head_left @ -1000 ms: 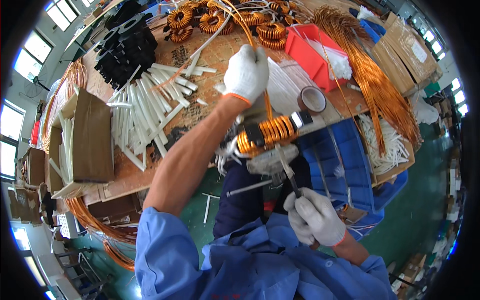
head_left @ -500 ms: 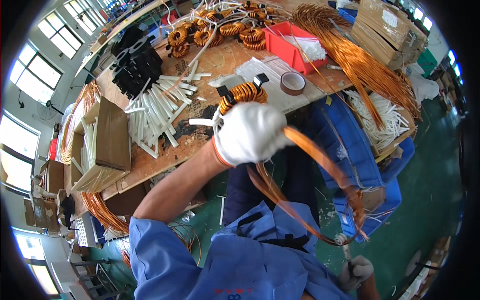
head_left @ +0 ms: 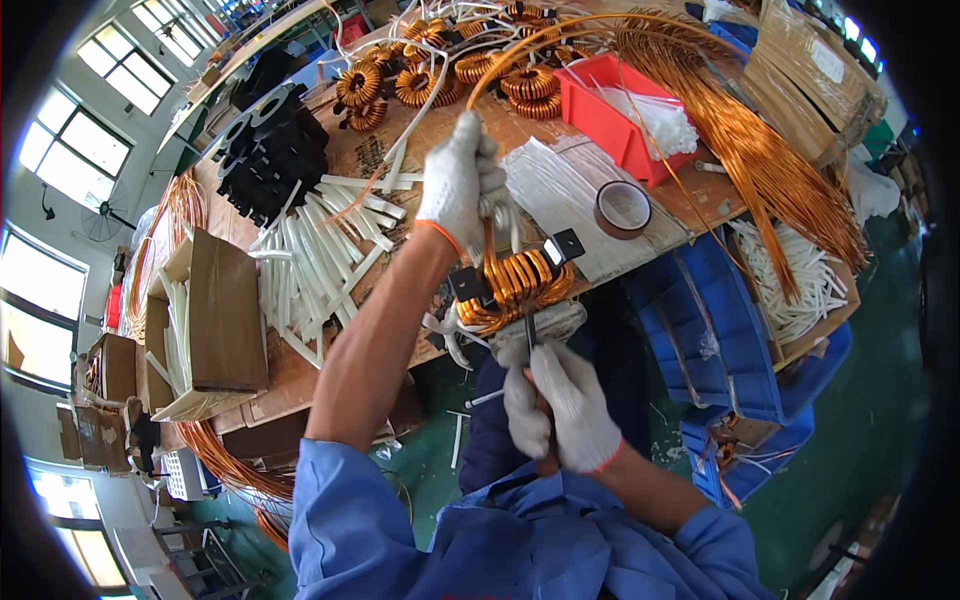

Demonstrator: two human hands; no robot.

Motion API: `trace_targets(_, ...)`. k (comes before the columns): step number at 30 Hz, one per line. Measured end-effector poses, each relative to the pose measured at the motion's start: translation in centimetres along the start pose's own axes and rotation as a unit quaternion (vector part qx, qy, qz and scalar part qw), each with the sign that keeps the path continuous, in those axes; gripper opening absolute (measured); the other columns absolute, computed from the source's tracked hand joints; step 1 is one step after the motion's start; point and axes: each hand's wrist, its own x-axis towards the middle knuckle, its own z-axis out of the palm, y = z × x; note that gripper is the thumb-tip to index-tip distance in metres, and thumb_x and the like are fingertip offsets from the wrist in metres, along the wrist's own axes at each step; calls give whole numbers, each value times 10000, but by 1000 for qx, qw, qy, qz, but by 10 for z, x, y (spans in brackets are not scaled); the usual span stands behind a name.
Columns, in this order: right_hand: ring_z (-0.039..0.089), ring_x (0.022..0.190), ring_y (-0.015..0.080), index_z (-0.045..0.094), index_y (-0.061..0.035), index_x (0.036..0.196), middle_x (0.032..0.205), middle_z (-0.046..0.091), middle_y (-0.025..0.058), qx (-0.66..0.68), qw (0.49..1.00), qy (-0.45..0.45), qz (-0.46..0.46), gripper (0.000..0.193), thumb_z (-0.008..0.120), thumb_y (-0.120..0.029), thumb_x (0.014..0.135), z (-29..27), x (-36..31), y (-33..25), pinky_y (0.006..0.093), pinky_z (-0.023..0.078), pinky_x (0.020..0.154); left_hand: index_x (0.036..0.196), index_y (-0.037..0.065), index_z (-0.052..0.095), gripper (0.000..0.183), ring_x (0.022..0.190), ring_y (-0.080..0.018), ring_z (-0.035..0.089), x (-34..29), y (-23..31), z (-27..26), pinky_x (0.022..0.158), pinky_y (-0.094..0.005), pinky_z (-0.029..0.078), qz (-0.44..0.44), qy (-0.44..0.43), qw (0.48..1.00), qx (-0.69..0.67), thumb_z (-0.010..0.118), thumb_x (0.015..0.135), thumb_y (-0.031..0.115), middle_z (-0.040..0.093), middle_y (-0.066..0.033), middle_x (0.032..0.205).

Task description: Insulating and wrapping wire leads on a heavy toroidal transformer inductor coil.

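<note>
Pretty chunky coil of shiny orange copper wire (head_left: pixel 520 280) with black blocks (head_left: pixel 565 245), sitting by the edge of the wooden table (head_left: pixel 350 150), white-gloved left hand (head_left: pixel 455 185) fisted round orange copper strands (head_left: pixel 488 79), white-gloved right hand (head_left: pixel 568 402) clenching a slim dark-shafted tool (head_left: pixel 530 328).

Glossy orange coil (head_left: pixel 518 280) (black-tabbed), thickly wound

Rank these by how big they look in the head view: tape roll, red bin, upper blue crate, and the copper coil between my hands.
Largest to smallest:
1. Upper blue crate
2. Red bin
3. Copper coil
4. Tape roll

That's apparent size only.
</note>
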Motion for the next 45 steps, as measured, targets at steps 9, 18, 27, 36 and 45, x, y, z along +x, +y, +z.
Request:
trace_targets(9, 412, 494, 52, 592, -66, 1032, 674, 478, -38, -137, 960, -33, 242, 276, 517, -297, 1163, -68, -120, -38, 260, 311, 428, 1399, -44, 672, 783, 941, -230, 737, -49, 58, -23, 795, -362, 612, 45, -138, 809, 569, 580, 1085, 666, 755, -152, 1126)
trace_targets(18, 539, 505, 104, 688, 33, 1011, 697, 618, 49, -81, 936, -57, 337, 299, 600, -250, 1048, -183, -303, -8, 281, 381, 425, 965, 49, 679, 561, 858, -368, 705, -186, -51, 20, 899, -531, 565, 480, -358, 378, 706, 819, 736, 542, 617, -84, 800)
trace_targets(27, 482, 488, 73, 616, -19, 1030, 681, 537, -16, -151, 969, -38, 191, 247, 534, -222, 1145, -138, -193, -2, 268, 382, 431, 871, 43, 613, 528, 525, -80, 476, -105, 61, 108, 493, -290, 420, 205, -79, 870, 441, 575, 1135, 499, 493, 21, 642)
trace_targets(36, 421, 488, 86, 573, -51, 1154, 724, 449, 0, 75, 981, -100, 146, 318, 521, -363, 1191, -45, -39, 2, 282, 400, 424, 802, 100, 551, 561, 481, -78, 325, -102, 48, 118, 419, -296, 282, 162, -122, 919, 337, 587, 1126, 557, 373, 52, 626)
trace_targets(45, 450, 546, 74, 570, -32, 1245, 770, 488, -5, 153, 986, 1, 68, 307, 497, -327, 1207, 12, -5, 10, 286, 413, 469, 846, 172, 473, 442, 486, -47, 278, -15, 10, -6, 395, -242, 291, -38, -31, 999, -16, 511, 1191, 446, 310, 89, 663)
